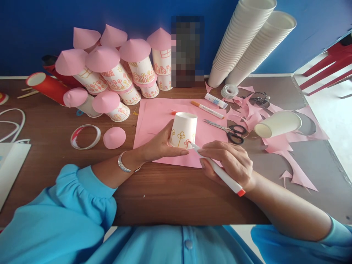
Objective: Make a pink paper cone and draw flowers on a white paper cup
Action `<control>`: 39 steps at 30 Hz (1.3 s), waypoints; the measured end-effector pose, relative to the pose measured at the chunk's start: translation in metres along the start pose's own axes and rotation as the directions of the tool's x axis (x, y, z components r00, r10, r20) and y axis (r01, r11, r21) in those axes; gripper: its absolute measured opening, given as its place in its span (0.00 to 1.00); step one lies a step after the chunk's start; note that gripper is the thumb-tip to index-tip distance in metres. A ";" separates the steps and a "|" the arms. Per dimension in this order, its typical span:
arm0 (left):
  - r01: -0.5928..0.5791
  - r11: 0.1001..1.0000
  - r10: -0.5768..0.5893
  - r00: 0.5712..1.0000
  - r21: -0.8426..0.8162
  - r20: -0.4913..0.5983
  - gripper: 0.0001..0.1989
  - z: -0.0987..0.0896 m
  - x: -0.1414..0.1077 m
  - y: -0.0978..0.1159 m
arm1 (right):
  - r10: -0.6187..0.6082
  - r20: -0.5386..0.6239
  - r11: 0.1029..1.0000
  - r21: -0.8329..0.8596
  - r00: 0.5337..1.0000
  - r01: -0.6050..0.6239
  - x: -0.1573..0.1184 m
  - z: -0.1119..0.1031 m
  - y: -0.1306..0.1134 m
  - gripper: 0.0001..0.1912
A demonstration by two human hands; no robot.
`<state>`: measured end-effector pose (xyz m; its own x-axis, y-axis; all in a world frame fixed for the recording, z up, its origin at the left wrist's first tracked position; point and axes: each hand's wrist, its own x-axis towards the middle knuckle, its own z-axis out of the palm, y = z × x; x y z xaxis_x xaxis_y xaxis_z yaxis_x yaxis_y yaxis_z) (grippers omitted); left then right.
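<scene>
Cup [183,126], marker [227,177]: in hands [162,145] [231,159] | stacks [242,35]: nested white cups [260,48]

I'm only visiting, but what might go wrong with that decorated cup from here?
The fingers of the left hand sit close to the drawn flowers on the cup, so any wet ink might smear. The marker in the right hand could slip and streak the pink sheet beneath. Scissors lie near that hand, so it might knock them.

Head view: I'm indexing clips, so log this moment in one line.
left grip: white cup | right grip: red-ended marker, tip at red flower | orange-capped marker: on pink sheet
</scene>
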<state>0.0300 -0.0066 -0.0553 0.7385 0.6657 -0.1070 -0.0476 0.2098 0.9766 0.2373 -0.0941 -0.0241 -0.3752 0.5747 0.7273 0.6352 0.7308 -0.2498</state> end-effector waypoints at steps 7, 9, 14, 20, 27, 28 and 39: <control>-0.011 1.000 0.012 1.000 -0.027 0.011 0.35 -0.002 0.000 -0.004 | 0.020 0.006 0.999 -0.029 1.000 -0.020 0.000 -0.002 -0.001 0.07; -0.010 0.999 0.010 1.000 -0.032 0.010 0.36 -0.002 0.000 -0.005 | 0.019 0.006 0.999 -0.027 1.000 -0.018 0.000 -0.002 -0.001 0.07; -0.012 0.999 0.012 1.000 -0.029 -0.001 0.37 -0.003 0.000 -0.006 | 0.004 -0.003 1.000 -0.022 1.000 -0.004 0.000 -0.001 0.000 0.07; -0.028 1.000 0.028 1.000 -0.012 -0.011 0.36 -0.003 0.000 -0.007 | -0.006 -0.003 1.000 0.003 1.000 0.006 0.000 0.001 -0.001 0.06; -0.029 1.000 0.029 1.000 -0.003 -0.007 0.35 -0.003 0.001 -0.006 | -0.007 -0.012 1.000 0.009 1.000 0.007 -0.001 0.001 -0.001 0.05; -0.032 0.999 0.032 0.999 -0.002 -0.007 0.35 -0.003 0.001 -0.006 | -0.006 -0.011 1.000 0.007 1.000 0.006 -0.001 0.002 -0.001 0.05; -0.036 0.999 0.036 0.999 -0.016 0.001 0.36 -0.002 0.001 -0.007 | -0.004 -0.001 1.000 0.023 1.000 0.004 -0.002 0.003 -0.001 0.07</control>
<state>0.0295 -0.0055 -0.0626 0.7372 0.6718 -0.0719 -0.0849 0.1977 0.9766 0.2350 -0.0949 -0.0269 -0.3772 0.5716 0.7287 0.6180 0.7414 -0.2617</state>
